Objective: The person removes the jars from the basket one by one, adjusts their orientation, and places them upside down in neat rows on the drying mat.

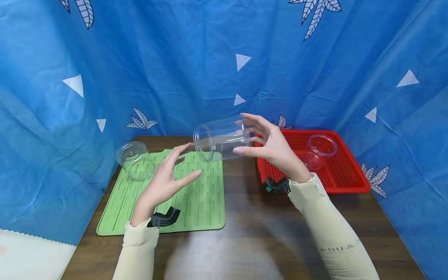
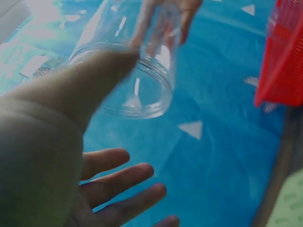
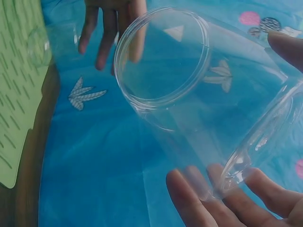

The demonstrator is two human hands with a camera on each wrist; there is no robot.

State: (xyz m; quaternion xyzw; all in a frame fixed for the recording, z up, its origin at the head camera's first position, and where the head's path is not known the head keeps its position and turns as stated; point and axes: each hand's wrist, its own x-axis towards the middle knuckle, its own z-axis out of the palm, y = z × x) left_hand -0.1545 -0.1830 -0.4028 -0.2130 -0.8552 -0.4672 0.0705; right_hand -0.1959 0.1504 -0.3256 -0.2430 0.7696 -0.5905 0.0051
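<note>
A clear plastic jar (image 1: pixel 224 140) is held in the air, tipped on its side, its open threaded mouth facing left. My right hand (image 1: pixel 267 144) grips it around the base end, thumb on the near side and fingers on the far side. In the right wrist view the fingertips (image 3: pixel 182 189) show against the jar's lower wall. My left hand (image 1: pixel 168 175) is just left of the mouth, thumb and fingers spread, with nothing in it. The left wrist view shows the jar's mouth (image 2: pixel 137 104) beyond the left thumb.
A second clear jar (image 1: pixel 138 161) is on the light green ridged mat (image 1: pixel 210 210) at the left. At the right is a red plastic basket (image 1: pixel 315 189) with another clear container (image 1: pixel 322 146) inside. The wooden table (image 1: pixel 252 241) is bordered by a blue patterned curtain (image 1: pixel 196 77).
</note>
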